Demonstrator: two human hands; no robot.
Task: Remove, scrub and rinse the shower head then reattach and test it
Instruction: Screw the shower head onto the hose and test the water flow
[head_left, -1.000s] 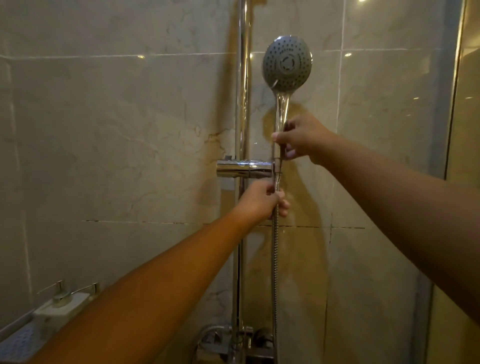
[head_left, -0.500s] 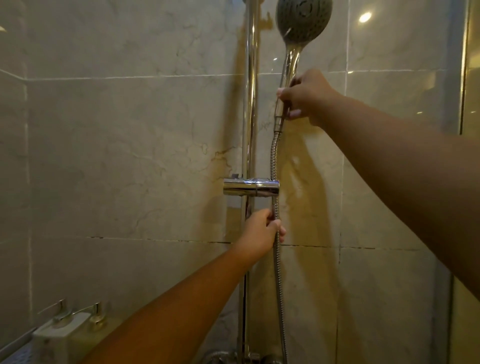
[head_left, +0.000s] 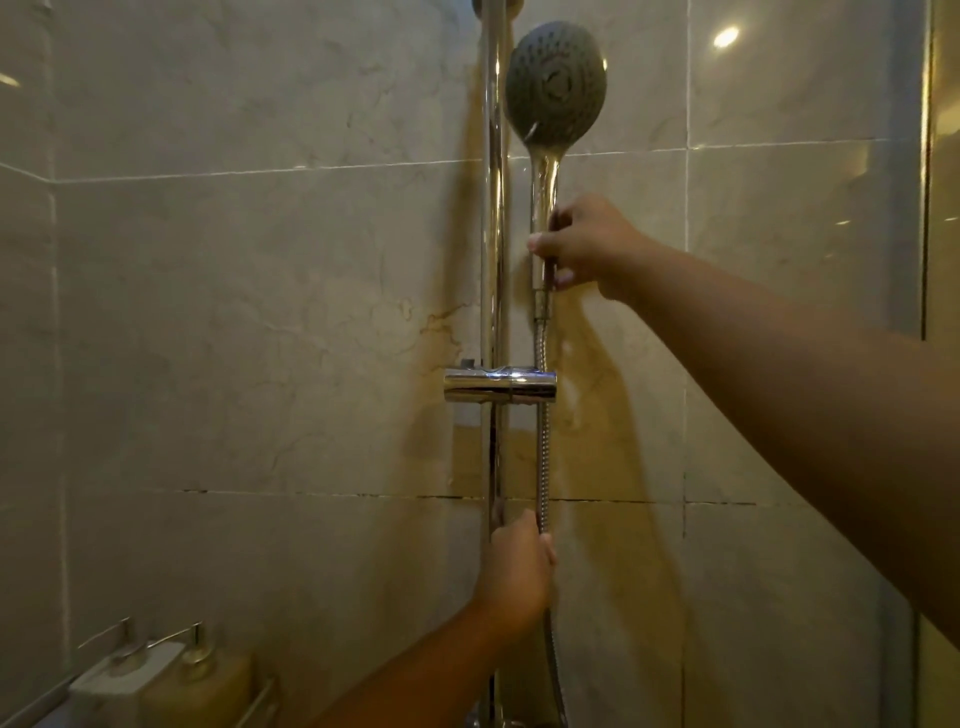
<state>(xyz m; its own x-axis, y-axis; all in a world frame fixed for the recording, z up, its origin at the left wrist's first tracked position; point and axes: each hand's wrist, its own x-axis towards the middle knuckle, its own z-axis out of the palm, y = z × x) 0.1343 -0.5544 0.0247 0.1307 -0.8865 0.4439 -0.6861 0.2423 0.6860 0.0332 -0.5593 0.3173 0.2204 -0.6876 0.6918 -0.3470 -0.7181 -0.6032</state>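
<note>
The right hand (head_left: 587, 247) reaches up with the arm extended, fingers curled closed; the left hand (head_left: 519, 571) (lower, arm raised from below) is closed too.

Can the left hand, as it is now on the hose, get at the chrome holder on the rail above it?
Probably yes. The left hand grips the hose right below the holder, and only bare rail and hose lie between them. It would have to release the hose first; the right hand holds the shower head above.

Right hand (head_left: 587, 249) grips the shower head (head_left: 556, 83) handle above its bracket (head_left: 500, 385); left hand (head_left: 519, 566) seemingly holds the hose (head_left: 544, 457).
</note>
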